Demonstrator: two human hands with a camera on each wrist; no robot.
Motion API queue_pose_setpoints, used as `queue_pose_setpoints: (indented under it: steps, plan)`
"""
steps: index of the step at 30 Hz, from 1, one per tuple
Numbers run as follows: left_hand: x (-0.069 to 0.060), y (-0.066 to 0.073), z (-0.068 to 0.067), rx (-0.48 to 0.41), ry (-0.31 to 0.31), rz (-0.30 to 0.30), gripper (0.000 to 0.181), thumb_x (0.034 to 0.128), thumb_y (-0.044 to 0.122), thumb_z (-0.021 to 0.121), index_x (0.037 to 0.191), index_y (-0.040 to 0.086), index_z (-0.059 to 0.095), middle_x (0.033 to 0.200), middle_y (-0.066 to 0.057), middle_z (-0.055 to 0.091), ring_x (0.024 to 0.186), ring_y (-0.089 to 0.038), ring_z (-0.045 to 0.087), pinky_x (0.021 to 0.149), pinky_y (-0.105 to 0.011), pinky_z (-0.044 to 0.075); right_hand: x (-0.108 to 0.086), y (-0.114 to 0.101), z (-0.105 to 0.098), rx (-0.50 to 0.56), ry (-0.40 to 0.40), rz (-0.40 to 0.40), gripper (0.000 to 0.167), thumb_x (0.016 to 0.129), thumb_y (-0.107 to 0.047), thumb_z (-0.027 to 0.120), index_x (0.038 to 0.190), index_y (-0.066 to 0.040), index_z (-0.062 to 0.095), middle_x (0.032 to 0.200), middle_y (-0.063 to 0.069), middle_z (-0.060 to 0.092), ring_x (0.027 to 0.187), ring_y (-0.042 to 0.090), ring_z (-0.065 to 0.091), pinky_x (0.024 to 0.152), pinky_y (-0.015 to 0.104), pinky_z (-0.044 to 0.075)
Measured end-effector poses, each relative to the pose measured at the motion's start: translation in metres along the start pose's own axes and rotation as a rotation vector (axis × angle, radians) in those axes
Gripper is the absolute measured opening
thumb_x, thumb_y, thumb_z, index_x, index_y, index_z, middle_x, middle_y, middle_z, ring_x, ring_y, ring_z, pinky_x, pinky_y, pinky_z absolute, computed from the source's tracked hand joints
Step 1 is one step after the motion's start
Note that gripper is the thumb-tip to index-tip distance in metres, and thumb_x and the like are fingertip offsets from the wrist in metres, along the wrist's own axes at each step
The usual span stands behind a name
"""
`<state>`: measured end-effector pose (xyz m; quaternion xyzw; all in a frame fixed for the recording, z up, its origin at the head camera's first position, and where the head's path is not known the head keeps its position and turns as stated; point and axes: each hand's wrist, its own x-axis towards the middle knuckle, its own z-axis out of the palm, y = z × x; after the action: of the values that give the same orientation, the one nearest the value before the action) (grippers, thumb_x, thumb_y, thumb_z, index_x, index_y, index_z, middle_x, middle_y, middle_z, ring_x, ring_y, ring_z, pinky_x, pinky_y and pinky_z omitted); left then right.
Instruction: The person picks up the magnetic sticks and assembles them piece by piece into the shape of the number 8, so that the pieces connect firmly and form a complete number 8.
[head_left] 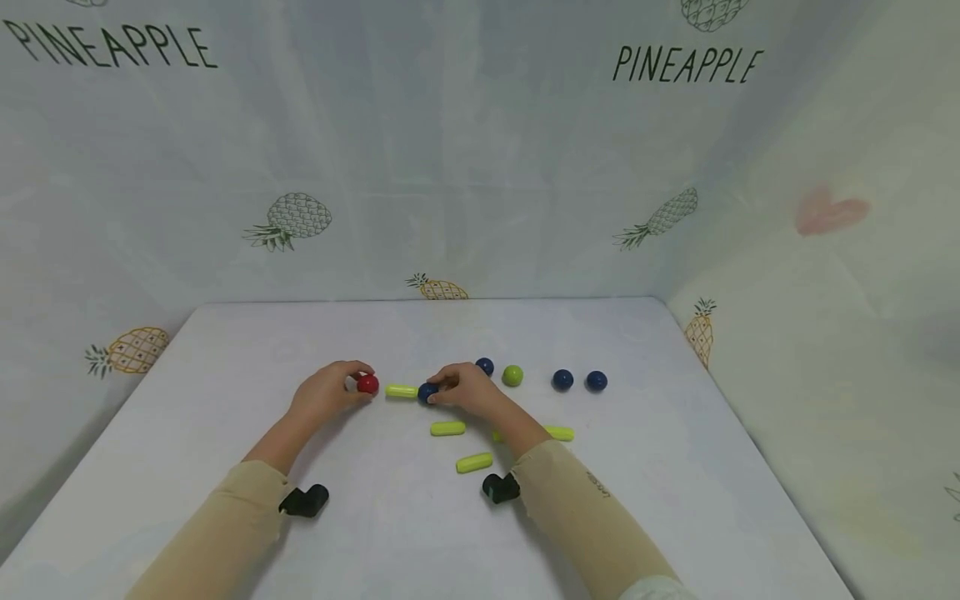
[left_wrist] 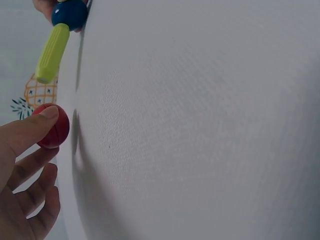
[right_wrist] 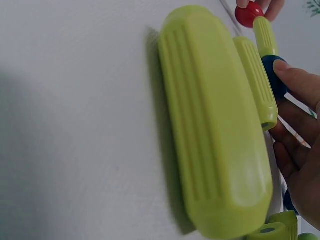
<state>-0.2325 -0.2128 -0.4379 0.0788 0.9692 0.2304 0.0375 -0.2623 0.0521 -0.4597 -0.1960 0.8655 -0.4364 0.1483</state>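
Note:
My left hand (head_left: 327, 392) pinches a red ball (head_left: 367, 384) between thumb and fingers; the left wrist view shows the thumb on the red ball (left_wrist: 53, 126). My right hand (head_left: 471, 390) grips a dark blue ball (head_left: 427, 393). A yellow-green stick (head_left: 401, 391) is joined to that blue ball and points left at the red ball, with a gap between them in the head view. In the right wrist view, the thumb presses the blue ball (right_wrist: 274, 76) at the end of the stick (right_wrist: 265, 36).
Yellow-green sticks lie nearer the front, among them one (head_left: 447, 428) and another (head_left: 474, 462). Behind and right of my right hand are a blue ball (head_left: 485, 366), a green ball (head_left: 513, 376) and two more blue balls (head_left: 562, 380). A patterned curtain hangs behind the white table (head_left: 360, 533).

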Motion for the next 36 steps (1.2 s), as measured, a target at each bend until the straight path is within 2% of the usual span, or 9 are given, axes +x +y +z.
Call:
queue_pose_setpoints:
  steps: [12, 23, 29, 36]
  plan:
    - [-0.0009, 0.0055, 0.0010, 0.000, -0.032, -0.007, 0.040, 0.0827, 0.017, 0.079, 0.120, 0.011, 0.067, 0.110, -0.013, 0.065, 0.095, -0.029, 0.059, 0.080, -0.048, 0.050, 0.0004, -0.0012, -0.0005, -0.008, 0.007, 0.012, 0.030, 0.084, -0.021, 0.078, 0.113, -0.015, 0.073, 0.095, -0.007, 0.067, 0.085, 0.010, 0.058, 0.075, 0.026, 0.048]
    - [-0.0004, 0.0087, 0.0040, 0.000, -0.041, 0.043, 0.040, 0.0808, 0.018, 0.081, 0.118, 0.010, 0.068, 0.107, -0.011, 0.065, 0.090, -0.026, 0.059, 0.078, -0.043, 0.051, 0.0012, -0.0003, 0.0013, -0.026, 0.006, 0.019, 0.030, 0.086, -0.021, 0.077, 0.115, -0.014, 0.073, 0.095, -0.009, 0.066, 0.084, 0.009, 0.057, 0.074, 0.025, 0.047]
    - [-0.0011, 0.0074, 0.0044, -0.011, -0.047, 0.051, 0.039, 0.0810, 0.018, 0.081, 0.118, 0.010, 0.068, 0.107, -0.010, 0.065, 0.089, -0.024, 0.059, 0.077, -0.042, 0.051, 0.0006, -0.0016, 0.0022, -0.014, 0.010, 0.036, 0.031, 0.085, -0.024, 0.078, 0.115, -0.016, 0.073, 0.098, -0.008, 0.067, 0.086, 0.011, 0.057, 0.075, 0.027, 0.048]
    - [0.0000, 0.0015, 0.0047, -0.067, -0.061, 0.049, 0.040, 0.0814, 0.017, 0.080, 0.119, 0.011, 0.067, 0.106, -0.009, 0.064, 0.088, -0.023, 0.056, 0.073, -0.039, 0.049, 0.0013, -0.0010, 0.0036, -0.009, 0.014, 0.041, 0.031, 0.085, -0.025, 0.077, 0.115, -0.018, 0.073, 0.102, -0.008, 0.068, 0.087, 0.009, 0.057, 0.075, 0.026, 0.048]
